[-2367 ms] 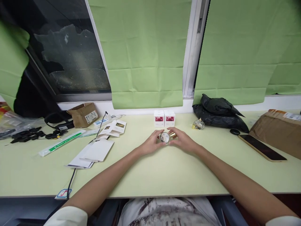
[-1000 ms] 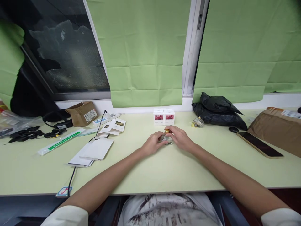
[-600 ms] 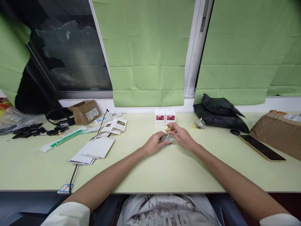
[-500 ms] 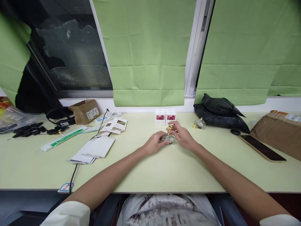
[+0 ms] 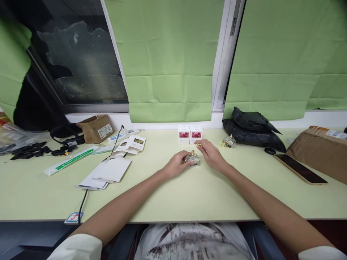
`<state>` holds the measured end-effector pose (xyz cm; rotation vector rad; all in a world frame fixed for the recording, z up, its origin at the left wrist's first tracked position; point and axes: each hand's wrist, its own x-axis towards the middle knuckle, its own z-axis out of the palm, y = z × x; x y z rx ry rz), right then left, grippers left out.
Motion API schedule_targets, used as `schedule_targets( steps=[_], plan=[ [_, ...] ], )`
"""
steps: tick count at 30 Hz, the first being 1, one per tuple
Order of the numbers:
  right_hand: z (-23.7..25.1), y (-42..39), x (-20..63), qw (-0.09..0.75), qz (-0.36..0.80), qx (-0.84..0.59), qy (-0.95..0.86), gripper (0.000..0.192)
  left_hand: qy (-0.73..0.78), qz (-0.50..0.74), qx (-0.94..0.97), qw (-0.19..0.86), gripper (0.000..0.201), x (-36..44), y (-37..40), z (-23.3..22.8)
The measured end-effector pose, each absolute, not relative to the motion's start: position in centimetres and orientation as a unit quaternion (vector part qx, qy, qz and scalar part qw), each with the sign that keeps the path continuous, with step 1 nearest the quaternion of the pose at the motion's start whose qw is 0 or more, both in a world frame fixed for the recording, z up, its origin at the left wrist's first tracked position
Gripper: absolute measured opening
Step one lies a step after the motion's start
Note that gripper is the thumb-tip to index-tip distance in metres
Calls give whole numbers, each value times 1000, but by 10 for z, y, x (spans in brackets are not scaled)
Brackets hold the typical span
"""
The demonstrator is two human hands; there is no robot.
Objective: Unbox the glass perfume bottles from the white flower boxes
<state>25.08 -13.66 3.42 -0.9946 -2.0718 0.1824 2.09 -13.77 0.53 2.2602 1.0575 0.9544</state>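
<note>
A round clear glass perfume bottle (image 5: 194,160) stands on the table, its gold spray neck bare on top. My left hand (image 5: 177,163) is closed around the bottle's left side. Just above and to the right, my right hand (image 5: 212,155) pinches a small gold cap (image 5: 198,145), which is apart from the bottle and partly hidden by the fingers. Behind the hands are small white boxes (image 5: 189,135) with pink pictures. Farther right, a second glass bottle (image 5: 230,141) rests near a gold cap (image 5: 223,144).
A black plastic bag (image 5: 252,131), a phone (image 5: 299,169) and a brown package (image 5: 320,153) lie on the right. White cards (image 5: 112,169), an opened cardboard box (image 5: 96,129), a cable and a green-striped packet (image 5: 72,160) are on the left.
The gold cap has come off the bottle's neck and moved slightly up and right with my right hand. My left hand stays on the bottle.
</note>
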Motion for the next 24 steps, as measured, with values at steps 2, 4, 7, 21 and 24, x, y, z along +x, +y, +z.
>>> schedule_targets(
  steps=[2, 4, 7, 21, 24],
  plan=[
    [29, -131, 255, 382, 67, -421, -820, 27, 393, 356, 816, 231, 43, 19, -136, 3],
    [22, -125, 260, 360, 83, -451, -812, 26, 397, 363, 810, 232, 45, 18, -135, 3],
    [11, -116, 269, 327, 108, -470, -812, 20, 403, 369, 804, 233, 44, 17, -135, 4],
    [3, -110, 280, 247, 84, -464, -847, 32, 413, 367, 799, 237, 42, 16, -138, 7],
    [12, -121, 273, 297, 37, -430, -852, 46, 418, 370, 794, 240, 46, 16, -137, 4]
  ],
)
